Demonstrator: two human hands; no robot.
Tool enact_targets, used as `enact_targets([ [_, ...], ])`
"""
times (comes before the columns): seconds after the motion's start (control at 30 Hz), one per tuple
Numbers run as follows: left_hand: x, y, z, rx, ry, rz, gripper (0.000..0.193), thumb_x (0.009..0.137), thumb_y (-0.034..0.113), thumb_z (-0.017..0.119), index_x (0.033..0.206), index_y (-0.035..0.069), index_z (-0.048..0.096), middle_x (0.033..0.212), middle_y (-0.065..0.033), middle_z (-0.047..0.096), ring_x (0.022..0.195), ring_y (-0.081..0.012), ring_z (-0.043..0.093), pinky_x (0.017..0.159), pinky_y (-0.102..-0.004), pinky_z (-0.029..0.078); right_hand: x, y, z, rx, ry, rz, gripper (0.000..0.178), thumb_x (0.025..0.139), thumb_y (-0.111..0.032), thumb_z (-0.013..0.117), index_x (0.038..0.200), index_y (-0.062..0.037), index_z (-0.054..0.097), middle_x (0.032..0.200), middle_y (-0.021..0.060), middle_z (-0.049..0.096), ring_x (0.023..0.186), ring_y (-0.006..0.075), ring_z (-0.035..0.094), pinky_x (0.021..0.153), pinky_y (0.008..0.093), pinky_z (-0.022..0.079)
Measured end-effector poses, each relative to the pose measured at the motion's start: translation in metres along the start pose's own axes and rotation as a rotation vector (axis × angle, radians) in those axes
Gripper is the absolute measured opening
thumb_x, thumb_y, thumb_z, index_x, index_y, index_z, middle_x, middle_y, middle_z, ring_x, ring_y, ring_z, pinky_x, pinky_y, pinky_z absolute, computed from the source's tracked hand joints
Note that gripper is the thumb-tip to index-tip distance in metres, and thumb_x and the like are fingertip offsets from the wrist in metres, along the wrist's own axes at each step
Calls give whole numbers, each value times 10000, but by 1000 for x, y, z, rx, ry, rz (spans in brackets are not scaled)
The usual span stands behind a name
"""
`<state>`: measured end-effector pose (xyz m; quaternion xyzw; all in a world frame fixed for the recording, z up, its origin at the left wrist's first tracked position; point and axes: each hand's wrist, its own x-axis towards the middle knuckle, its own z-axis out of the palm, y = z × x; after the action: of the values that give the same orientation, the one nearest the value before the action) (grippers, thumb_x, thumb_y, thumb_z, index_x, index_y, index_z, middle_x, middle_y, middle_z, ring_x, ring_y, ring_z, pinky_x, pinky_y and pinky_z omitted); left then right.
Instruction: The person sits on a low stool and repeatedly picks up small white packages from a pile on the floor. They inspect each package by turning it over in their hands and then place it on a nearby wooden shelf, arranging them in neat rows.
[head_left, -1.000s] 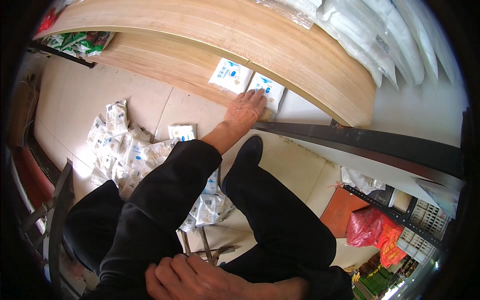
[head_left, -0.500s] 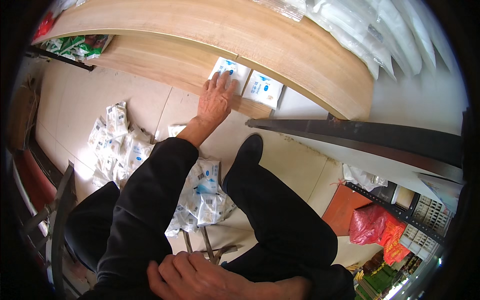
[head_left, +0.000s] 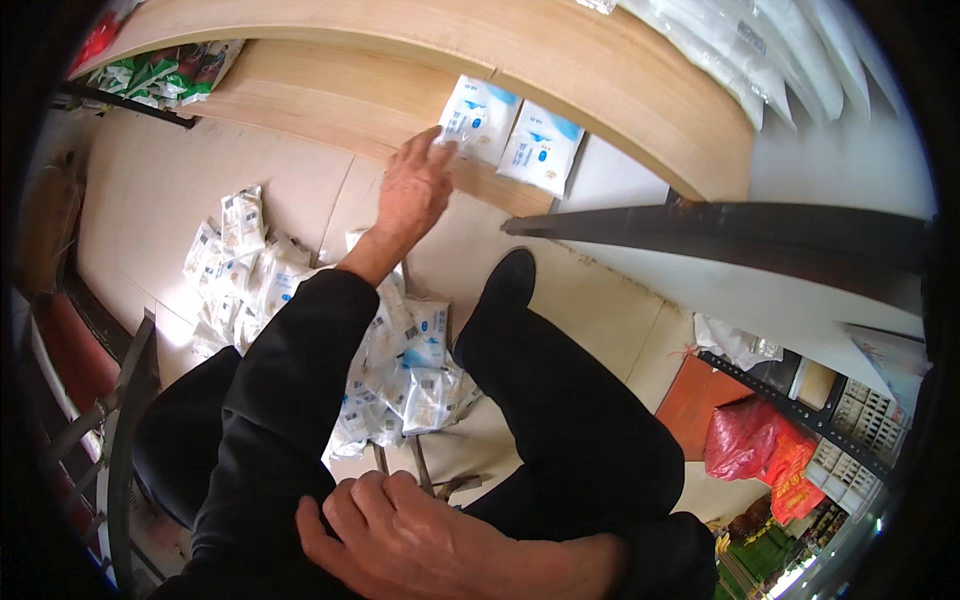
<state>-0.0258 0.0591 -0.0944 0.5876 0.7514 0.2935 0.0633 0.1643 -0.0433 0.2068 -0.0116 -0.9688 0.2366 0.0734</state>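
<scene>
Two flat white-and-blue packets lie side by side on the low wooden shelf, the left packet (head_left: 478, 120) and the right packet (head_left: 541, 148). My left hand (head_left: 412, 188) reaches over the shelf's front edge with its fingers stretched out, holding nothing. Its fingertips are at the left packet's lower left edge; whether they touch is unclear. On the floor, a loose heap of similar packets (head_left: 270, 275) spreads partly beneath my left sleeve. My right hand (head_left: 400, 535) is low in the view by my left forearm, its fingers curled and their undersides hidden.
An upper wooden board (head_left: 600, 70) overhangs the low shelf (head_left: 330, 100). Green bags (head_left: 165, 75) sit at its left end. A dark metal bar (head_left: 720, 235) runs off to the right. Red bags (head_left: 745, 440) lie at lower right, and a metal frame (head_left: 120, 460) stands at left.
My left hand has slid off the left packet toward the left and nearer to me. The two shelf packets stay side by side. My right hand remains low with its fingers curled.
</scene>
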Motion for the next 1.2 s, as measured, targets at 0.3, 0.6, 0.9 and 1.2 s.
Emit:
enact_targets([
  [0.3,-163,-78,-75,-64,-111,-585,365,930,215,640,1259,57,646,1163,-167,704,1061,-344,681,922,-435,526,-5,-1,34,-121,34,-368,265,953,-207,604,1090,17,642,820,101,632,707,200,614,589,337,485],
  [0.6,-206,-64,-54,218,-476,-611,702,899,460,693,1385,-21,533,1212,-233,698,1140,-390,652,967,-507,492,5,-11,27,-112,-315,-243,346,930,-252,593,1145,13,648,811,50,623,727,141,550,617,301,378],
  [0.9,-202,-78,-26,-213,-462,-962,622,765,275,825,1264,-12,589,1102,-247,719,1055,-411,689,903,-454,542,8,-9,36,-154,-278,-236,331,929,-238,593,1149,2,649,784,20,605,725,130,563,613,288,383],
  [1.2,-203,-28,-30,-629,-213,-907,352,819,138,742,1076,-35,574,1027,-190,676,940,-253,629,831,-378,508,14,4,36,-221,-282,-183,282,870,-181,628,1078,8,654,748,12,598,726,125,570,596,281,378],
])
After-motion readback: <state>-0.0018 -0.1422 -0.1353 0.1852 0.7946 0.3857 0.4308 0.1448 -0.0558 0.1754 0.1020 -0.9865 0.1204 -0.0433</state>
